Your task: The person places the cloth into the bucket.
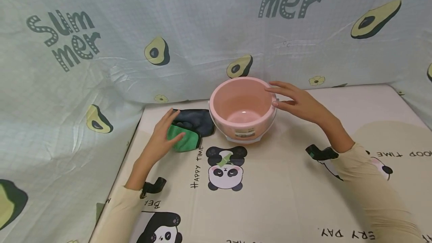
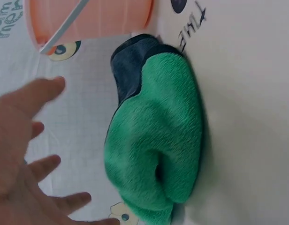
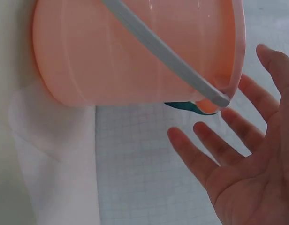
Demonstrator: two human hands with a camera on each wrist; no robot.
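A pink bucket (image 1: 243, 123) with a grey-white handle (image 3: 163, 58) stands upright toward the back of the table; its inside looks bare. At its right rim is my right hand (image 1: 300, 102), fingers spread. In the right wrist view the fingertips are close to the rim and handle end; whether they touch cannot be told. To the bucket's left lies a crumpled two-sided cloth (image 2: 154, 131), fuzzy green on one side and dark blue-grey on the other. My left hand (image 1: 160, 138) hovers beside the cloth with fingers apart, and the left wrist view shows a gap between them.
The table (image 1: 270, 198) has a cream cover printed with pandas and lettering. Behind and to the left hangs a pale curtain (image 1: 199, 18) with avocados and "summer" on it, close to the bucket's back. Black wrist mounts (image 1: 320, 153) stick out from both sleeves.
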